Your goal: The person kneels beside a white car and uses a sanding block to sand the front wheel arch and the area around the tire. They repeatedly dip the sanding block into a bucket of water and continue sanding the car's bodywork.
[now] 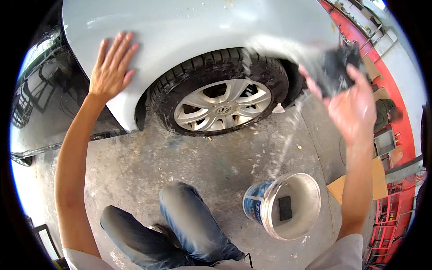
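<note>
— Knees (pixel 189 225) in jeans fill the lower centre. Where are your hands?
— Left hand (pixel 111 67) lies spread flat on the car's fender (pixel 180 27), upper left; right hand (pixel 348 101) clamps a dark sponge (pixel 339 67), upper right, above the bucket (pixel 283 207).

Car fender (pixel 180 27) at 12 o'clock, wheel (pixel 220 92) under its arch, near centre. Car door (pixel 49 99) at 9 o'clock, left of wheel. Left hand (pixel 110 67) flat on fender, at 10 o'clock from wheel. Right hand (pixel 348 101) at 2 o'clock, right of wheel, sponge (pixel 339 67) in it, above bucket. Bucket (pixel 270 211) on floor (pixel 171 157) at 5 o'clock, block (pixel 285 208) inside it. Knees (pixel 180 225) at 6 o'clock, left of bucket. Cardboard (pixel 375 180) at 4 o'clock, right of bucket.
</note>
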Tool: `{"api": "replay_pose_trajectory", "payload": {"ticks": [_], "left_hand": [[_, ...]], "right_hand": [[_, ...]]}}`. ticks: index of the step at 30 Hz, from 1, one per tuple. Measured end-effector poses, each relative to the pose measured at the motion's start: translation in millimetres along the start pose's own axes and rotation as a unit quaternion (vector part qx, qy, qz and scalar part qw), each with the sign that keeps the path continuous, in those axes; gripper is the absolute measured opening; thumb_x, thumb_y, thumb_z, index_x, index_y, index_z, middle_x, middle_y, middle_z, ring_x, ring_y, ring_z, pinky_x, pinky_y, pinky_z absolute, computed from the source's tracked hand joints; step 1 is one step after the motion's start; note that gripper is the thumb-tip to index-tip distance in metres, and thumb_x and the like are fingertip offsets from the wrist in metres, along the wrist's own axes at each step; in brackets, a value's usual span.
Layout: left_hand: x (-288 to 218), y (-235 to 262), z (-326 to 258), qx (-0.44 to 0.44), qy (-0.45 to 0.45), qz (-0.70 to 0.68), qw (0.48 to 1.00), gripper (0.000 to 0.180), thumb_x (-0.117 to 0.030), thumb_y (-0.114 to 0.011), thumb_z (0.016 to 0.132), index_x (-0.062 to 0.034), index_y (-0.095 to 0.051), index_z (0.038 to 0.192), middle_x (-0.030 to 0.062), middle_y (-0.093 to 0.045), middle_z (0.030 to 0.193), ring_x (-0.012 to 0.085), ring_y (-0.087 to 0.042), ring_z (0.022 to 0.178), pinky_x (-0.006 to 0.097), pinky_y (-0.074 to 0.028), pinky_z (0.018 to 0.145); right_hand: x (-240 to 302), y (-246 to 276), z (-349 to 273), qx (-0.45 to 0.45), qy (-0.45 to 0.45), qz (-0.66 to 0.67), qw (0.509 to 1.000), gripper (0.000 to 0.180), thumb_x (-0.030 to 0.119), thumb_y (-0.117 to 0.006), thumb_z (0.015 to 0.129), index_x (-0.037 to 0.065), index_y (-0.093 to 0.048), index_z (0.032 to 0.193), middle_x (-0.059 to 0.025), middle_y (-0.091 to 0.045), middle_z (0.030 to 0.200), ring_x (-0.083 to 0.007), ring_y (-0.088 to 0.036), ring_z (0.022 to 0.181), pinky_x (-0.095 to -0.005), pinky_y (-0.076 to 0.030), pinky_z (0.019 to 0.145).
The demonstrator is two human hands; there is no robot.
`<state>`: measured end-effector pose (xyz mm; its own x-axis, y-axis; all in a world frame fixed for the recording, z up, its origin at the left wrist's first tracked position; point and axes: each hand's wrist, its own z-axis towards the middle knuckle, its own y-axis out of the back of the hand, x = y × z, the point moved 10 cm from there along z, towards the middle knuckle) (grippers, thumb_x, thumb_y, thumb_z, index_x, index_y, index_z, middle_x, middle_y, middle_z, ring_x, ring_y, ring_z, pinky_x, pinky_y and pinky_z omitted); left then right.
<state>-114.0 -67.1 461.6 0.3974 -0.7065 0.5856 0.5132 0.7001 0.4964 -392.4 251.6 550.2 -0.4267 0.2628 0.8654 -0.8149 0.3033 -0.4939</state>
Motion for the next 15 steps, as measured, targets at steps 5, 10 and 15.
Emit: {"api": "replay_pose_trajectory", "payload": {"ticks": [5,10,15], "left_hand": [[-37,-34,-55,0.118,-0.08,0.006,0.99,0.086,-0.05,-0.065,0.093,-0.0159,-0.027,0.163,0.0063,-0.021,0.171,0.0245,-0.018,0.158,0.049,-0.011,0.131],[-33,-17,10,0.078,-0.093,-0.05,0.991,0.088,-0.052,-0.061,0.095,-0.0202,-0.02,0.165,0.0061,-0.017,0.172,0.0244,-0.019,0.158,0.046,-0.013,0.131],[-32,11,74,-0.007,0.007,-0.042,0.999,0.082,-0.051,-0.059,0.094,-0.011,-0.032,0.161,0.0173,-0.028,0.168,0.0345,-0.026,0.155,0.05,-0.02,0.127]], "right_hand": [[-24,80,-2,-0.097,0.004,0.067,0.993,0.041,0.021,-0.052,0.101,-0.003,-0.054,0.134,-0.0231,-0.062,0.138,-0.0382,-0.06,0.128,-0.0592,-0.044,0.112],[-132,206,-136,-0.264,-0.105,0.075,0.956,0.049,0.019,-0.062,0.091,-0.007,-0.054,0.132,-0.0263,-0.06,0.139,-0.041,-0.057,0.131,-0.0613,-0.041,0.115],[-255,315,-309,-0.39,-0.281,0.09,0.872,0.024,0.011,-0.06,0.089,-0.001,-0.066,0.109,-0.0189,-0.07,0.119,-0.035,-0.066,0.117,-0.0515,-0.05,0.107]]}}
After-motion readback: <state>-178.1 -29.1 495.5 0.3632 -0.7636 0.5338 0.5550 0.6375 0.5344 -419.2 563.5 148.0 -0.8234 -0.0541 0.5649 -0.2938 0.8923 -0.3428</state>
